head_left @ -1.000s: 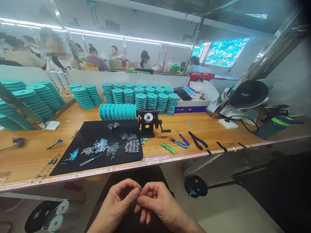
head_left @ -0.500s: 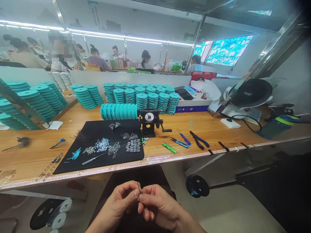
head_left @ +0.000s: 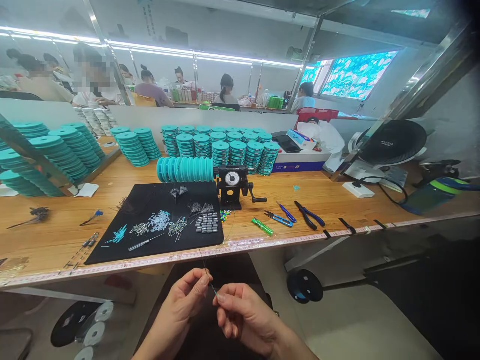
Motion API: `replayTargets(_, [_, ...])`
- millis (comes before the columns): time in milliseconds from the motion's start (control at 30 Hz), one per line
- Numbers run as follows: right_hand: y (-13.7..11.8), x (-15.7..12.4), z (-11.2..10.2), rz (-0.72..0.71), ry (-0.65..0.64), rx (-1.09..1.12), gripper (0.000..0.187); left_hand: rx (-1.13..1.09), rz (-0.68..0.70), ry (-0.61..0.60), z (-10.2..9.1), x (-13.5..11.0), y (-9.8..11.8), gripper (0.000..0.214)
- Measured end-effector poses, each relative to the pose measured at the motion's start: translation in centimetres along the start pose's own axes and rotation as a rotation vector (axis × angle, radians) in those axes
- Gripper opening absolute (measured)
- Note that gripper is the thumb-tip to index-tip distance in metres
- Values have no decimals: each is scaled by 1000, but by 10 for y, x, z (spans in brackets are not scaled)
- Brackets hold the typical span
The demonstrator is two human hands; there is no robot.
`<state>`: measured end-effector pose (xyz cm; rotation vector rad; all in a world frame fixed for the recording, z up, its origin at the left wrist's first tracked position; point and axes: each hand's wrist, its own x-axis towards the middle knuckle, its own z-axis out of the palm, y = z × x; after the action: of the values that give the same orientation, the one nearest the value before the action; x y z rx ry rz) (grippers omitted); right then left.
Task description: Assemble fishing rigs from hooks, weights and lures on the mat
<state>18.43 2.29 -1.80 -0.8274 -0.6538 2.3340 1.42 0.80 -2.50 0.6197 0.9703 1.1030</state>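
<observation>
My left hand [head_left: 183,307] pinches a thin dark fishing line [head_left: 205,267] between thumb and forefinger, and the line rises toward the table edge. My right hand [head_left: 245,315] sits just to the right, its fingertips at the line's lower end. A tiny teal bead or sleeve [head_left: 214,290] shows on the line between my hands. Both hands are over my dark lap, below the edge of the wooden workbench [head_left: 318,200]. Nothing else is in either hand.
On the bench lie a black mat [head_left: 150,202] with small parts, a hand-crank winder [head_left: 232,182] with teal spools [head_left: 185,170], pliers [head_left: 308,215] and scissors [head_left: 278,218]. A tape measure [head_left: 225,252] runs along the edge. Black reels [head_left: 305,286] stand below.
My hands have drawn slightly apart, and a longer stretch of line with the teal bit now shows. The bench has shifted slightly in view as my head moved.
</observation>
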Motion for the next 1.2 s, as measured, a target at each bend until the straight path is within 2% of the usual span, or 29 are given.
replayTargets(300, [-1,-1,6,-32,34,-73,28,96,14,-65,-1,2,-4,31])
replayTargets(500, [1,-1,1,16,-33,7,24,89,-17,-107,-4,-2,-11,30])
replayTargets(700, [1,-1,1,22,-78,47,25,25,-67,-98,6,-5,-4,37])
replayTargets(1067, [6,2,0,22,-71,63,28,67,-29,-98,-2,-3,-13,27])
replayTargets(1133, [6,2,0,27,-68,31,30,49,1,-112,0,-3,-12,24])
replayTargets(1200, [3,1,1,-17,-44,-119,32,50,31,-116,3,-4,-8,22])
